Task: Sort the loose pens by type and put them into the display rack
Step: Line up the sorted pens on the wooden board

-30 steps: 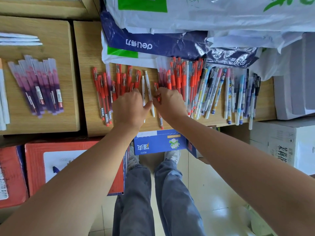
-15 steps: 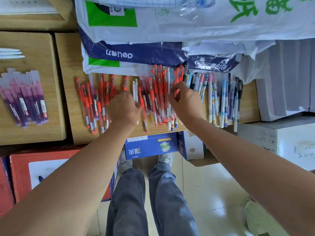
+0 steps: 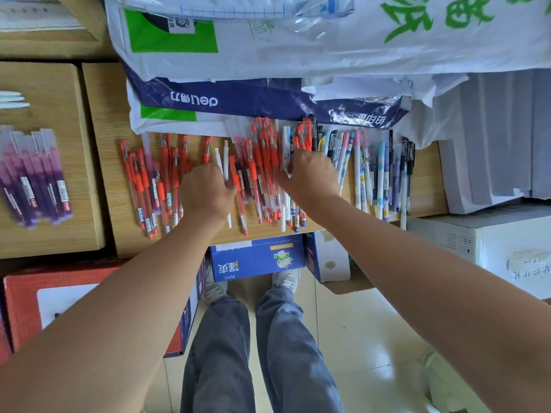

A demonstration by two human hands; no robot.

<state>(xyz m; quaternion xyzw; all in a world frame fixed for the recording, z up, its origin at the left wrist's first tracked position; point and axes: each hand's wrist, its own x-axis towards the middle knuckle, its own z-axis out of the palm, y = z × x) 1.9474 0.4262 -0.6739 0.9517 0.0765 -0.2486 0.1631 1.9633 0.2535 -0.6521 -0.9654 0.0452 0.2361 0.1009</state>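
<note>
Sorting under way: the left hand (image 3: pixel 205 192) rests among red pens (image 3: pixel 140 186) on the surface (image 3: pixel 98 162), the right hand (image 3: pixel 310 174) where they meet patterned pens (image 3: pixel 360 174). Fingers curl under, so what they hold cannot be told. A careless sweep could roll overhanging pens off the edge.

Landmark: blue deli bag (image 3: pixel 226 96). Red gel pens (image 3: pixel 149 180), clear barrels with red grips, lie in a loose fan just below its left half, roughly parallel. Two white pens (image 3: pixel 222 156) lie beside them. Second red bunch (image 3: pixel 262 165) sits below its middle, denser and overlapping. Pastel patterned pens (image 3: pixel 369 174) and black pens (image 3: pixel 407 165) lie below its right end. Purple pens (image 3: pixel 35 177) lie well left of it, side by side.
</note>
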